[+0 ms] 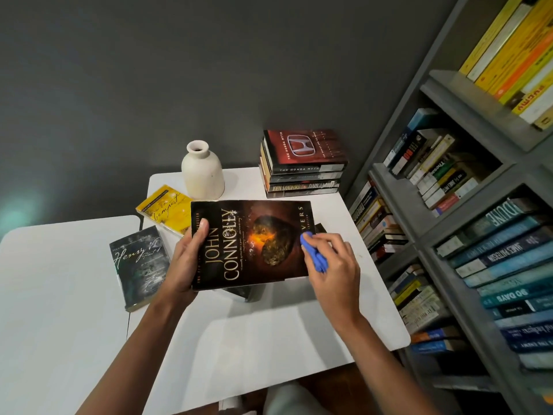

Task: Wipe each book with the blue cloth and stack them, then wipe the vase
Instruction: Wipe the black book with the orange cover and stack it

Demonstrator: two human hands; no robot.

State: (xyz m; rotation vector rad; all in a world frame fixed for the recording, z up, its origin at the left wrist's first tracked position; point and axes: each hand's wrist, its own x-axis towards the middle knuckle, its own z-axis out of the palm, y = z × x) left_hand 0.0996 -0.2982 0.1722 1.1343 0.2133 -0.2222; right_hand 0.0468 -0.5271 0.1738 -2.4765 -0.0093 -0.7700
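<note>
**Dark book held at centre frame, blue cloth pressed to its cover**

A dark book (254,244) with an orange glow on its cover is held face up in the middle of the frame, above the white table (269,339). It is gripped at its left edge by the left hand (187,262): the thumb is laid across the cover and the fingers are curled beneath, out of sight. The blue cloth (314,253) is bunched in the right hand (335,268), pinched between thumb and curled fingers, and is pressed against the right part of the cover.

A shadow is cast on the table under the book. Something dark shows beneath its lower edge, but what it is cannot be told.

The cream vase (203,172) is stood upright on the far side of the table, just above the book's upper left corner in the frame. To its right, at upper centre, a stack of books (302,166) is piled against the dark grey wall (149,70), with a red-covered one on top.

Left of the held book, a yellow book (163,209) is laid flat at the table's edge, near the foot of the vase. Below it, a grey-green book (139,265) is laid across the seam between the table and a second table (59,295) at lower left.

The right side of the frame is filled by a grey bookcase (466,94) packed with books.
</note>
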